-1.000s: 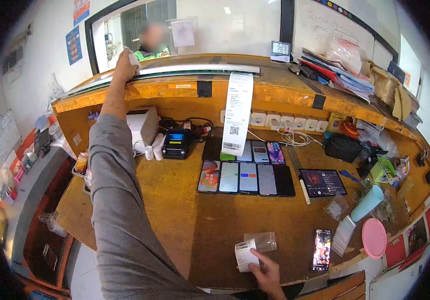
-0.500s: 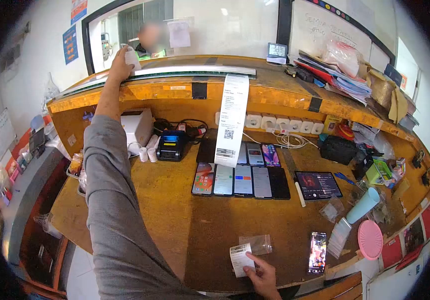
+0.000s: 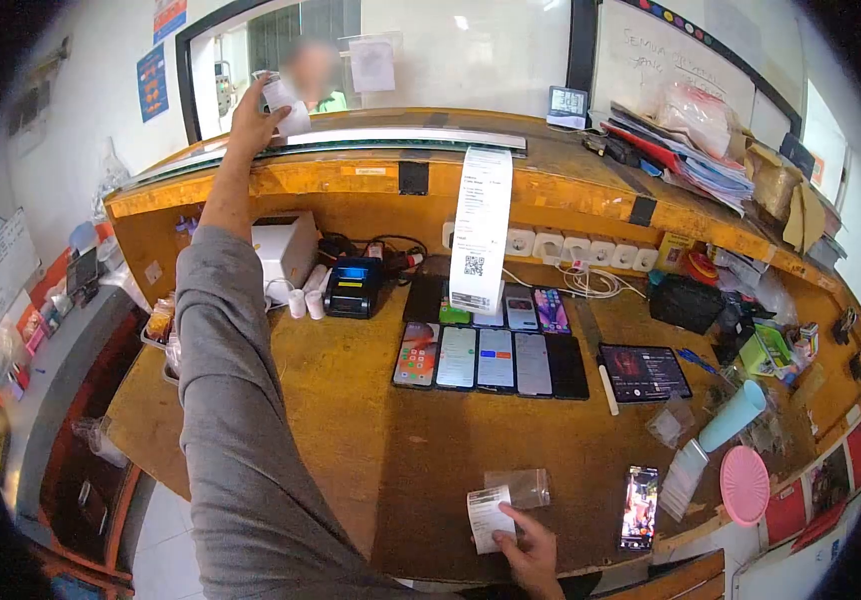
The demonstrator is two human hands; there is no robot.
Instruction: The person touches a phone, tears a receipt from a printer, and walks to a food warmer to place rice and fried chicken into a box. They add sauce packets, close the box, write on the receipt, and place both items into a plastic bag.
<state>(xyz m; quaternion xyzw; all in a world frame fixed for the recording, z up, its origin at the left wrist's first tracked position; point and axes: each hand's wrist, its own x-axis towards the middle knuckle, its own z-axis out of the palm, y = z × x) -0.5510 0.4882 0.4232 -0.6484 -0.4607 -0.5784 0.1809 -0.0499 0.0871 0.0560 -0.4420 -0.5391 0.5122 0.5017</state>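
My left hand (image 3: 253,118) is raised above the upper shelf at the back left, its fingers closed on a white paper (image 3: 288,106) near the window opening. Low in the view, my right hand (image 3: 530,552) pinches a small printed receipt (image 3: 488,515) between thumb and fingers over the desk. Just behind that receipt lies a clear plastic bag (image 3: 530,487). A long printed receipt (image 3: 483,215) hangs from the shelf edge above several phones (image 3: 456,355) laid in two rows.
A person (image 3: 308,75) is behind the window. A black printer (image 3: 353,288) and paper rolls (image 3: 307,304) stand at the left. To the right are a tablet (image 3: 645,373), a lit phone (image 3: 638,508), a blue cup (image 3: 733,415) and a pink lid (image 3: 745,485).
The camera view has shifted slightly. The paper in my left hand now shows more fully beside the fingers. My right hand still holds the small receipt.
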